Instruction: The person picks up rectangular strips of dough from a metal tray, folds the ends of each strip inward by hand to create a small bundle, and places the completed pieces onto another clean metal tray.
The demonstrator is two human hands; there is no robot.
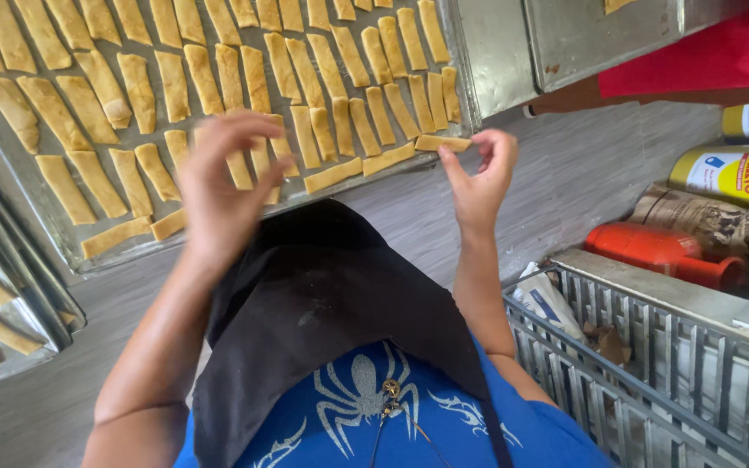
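Note:
A large metal baking tray point(88, 251) lies in front of me, covered with several rows of pale yellow dough strips point(305, 78). My right hand point(478, 178) pinches one dough strip point(442, 143) by its end, just over the tray's near right corner. My left hand point(218, 186) hovers above the tray's near edge with its fingers spread and curled, and I see nothing in it. A black cloth point(322, 303) hangs over my blue shirt between my forearms.
A second tray point(2, 329) with dough strips sits at the left. A metal slatted crate point(652, 364) stands at the lower right, with an orange bottle point(661, 251) and yellow bottles point(739, 173) behind it. Another person's red sleeve point(704, 52) and arm show at the top right.

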